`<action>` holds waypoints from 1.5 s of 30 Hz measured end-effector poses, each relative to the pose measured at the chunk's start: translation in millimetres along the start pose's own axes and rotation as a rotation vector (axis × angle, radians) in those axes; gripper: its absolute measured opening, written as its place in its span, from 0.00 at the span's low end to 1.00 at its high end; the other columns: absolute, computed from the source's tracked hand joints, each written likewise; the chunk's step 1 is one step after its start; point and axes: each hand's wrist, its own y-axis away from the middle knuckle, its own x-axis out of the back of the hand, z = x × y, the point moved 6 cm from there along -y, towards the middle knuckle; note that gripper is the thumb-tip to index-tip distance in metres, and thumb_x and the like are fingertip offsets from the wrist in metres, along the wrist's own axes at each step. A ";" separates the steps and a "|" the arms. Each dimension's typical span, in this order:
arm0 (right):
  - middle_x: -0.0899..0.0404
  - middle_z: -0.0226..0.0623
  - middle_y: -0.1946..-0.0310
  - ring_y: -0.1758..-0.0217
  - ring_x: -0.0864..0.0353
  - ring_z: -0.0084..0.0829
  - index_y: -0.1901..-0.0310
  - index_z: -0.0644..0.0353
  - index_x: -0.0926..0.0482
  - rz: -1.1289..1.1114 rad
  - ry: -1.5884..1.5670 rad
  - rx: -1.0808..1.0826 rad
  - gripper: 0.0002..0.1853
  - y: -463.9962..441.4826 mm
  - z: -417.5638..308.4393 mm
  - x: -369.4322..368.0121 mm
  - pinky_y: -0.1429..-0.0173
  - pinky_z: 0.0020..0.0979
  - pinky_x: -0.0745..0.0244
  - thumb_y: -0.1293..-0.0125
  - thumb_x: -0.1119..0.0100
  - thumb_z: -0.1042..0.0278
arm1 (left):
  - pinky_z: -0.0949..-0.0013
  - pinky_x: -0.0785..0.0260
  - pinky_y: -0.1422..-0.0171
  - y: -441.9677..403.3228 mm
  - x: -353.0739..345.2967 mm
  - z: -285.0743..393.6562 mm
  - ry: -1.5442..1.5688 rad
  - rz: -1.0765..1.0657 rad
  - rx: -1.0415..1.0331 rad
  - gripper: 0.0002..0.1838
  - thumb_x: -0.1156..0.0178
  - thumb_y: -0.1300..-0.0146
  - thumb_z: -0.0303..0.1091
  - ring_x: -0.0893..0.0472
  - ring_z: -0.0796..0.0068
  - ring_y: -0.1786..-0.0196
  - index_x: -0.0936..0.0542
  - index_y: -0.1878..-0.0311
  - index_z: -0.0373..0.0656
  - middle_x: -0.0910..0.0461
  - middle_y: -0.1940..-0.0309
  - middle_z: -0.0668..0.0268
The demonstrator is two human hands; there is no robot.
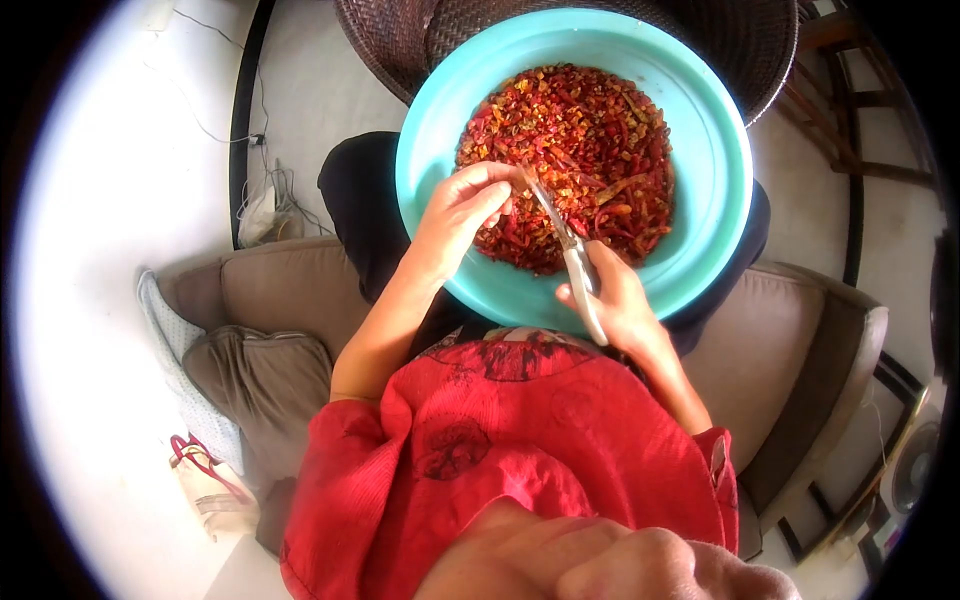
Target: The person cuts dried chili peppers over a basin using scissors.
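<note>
A turquoise plastic basin (715, 190) rests on my lap, holding a heap of dried red chili peppers (590, 140), many of them cut into small pieces with yellow seeds among them. My right hand (618, 300) is wrapped round the handles of a pair of scissors (560, 225), whose blades point up and left over the heap. At the blade tips, my left hand (468, 212) is closed in a pinch on a dried chili pepper, mostly hidden by the fingers. Whether the blades are fully closed is too small to tell.
Beyond the basin stands a large dark woven basket (395, 45). I sit on a brown sofa (290, 290) with a cushion (255, 375) at the left. Cables (285, 190) lie on the floor, a wooden chair (850, 100) stands far right, and a fan (912, 468) lower right.
</note>
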 end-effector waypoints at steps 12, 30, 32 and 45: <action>0.23 0.49 0.69 0.66 0.22 0.42 0.61 0.66 0.25 0.009 -0.123 -0.059 0.25 -0.5 5.7 2.3 0.59 0.40 0.28 0.45 0.28 0.50 | 0.80 0.35 0.61 -4.8 6.6 -5.3 0.007 0.037 -0.009 0.11 0.43 0.29 0.32 0.29 0.86 0.67 0.22 0.49 0.36 0.22 0.66 0.70; 0.24 0.49 0.67 0.62 0.21 0.48 0.58 0.66 0.25 0.073 0.015 0.087 0.28 0.3 -4.1 5.1 0.57 0.43 0.28 0.46 0.29 0.47 | 0.80 0.31 0.57 -6.1 7.3 -4.0 0.046 -0.004 -0.017 0.09 0.44 0.29 0.31 0.24 0.84 0.63 0.21 0.50 0.38 0.19 0.61 0.69; 0.23 0.49 0.68 0.63 0.21 0.48 0.59 0.66 0.25 0.079 0.028 0.091 0.27 -0.4 -5.3 2.5 0.57 0.43 0.28 0.46 0.29 0.48 | 0.80 0.31 0.58 -6.3 8.9 -6.6 0.036 -0.009 -0.012 0.09 0.44 0.29 0.31 0.24 0.84 0.63 0.21 0.50 0.39 0.19 0.61 0.69; 0.22 0.48 0.70 0.69 0.21 0.41 0.62 0.66 0.24 -0.054 -0.155 -0.077 0.21 2.5 11.6 -10.2 0.62 0.40 0.28 0.41 0.29 0.54 | 0.80 0.31 0.58 -5.5 10.6 -7.4 0.025 0.038 -0.006 0.08 0.43 0.30 0.31 0.25 0.84 0.64 0.22 0.51 0.39 0.20 0.63 0.69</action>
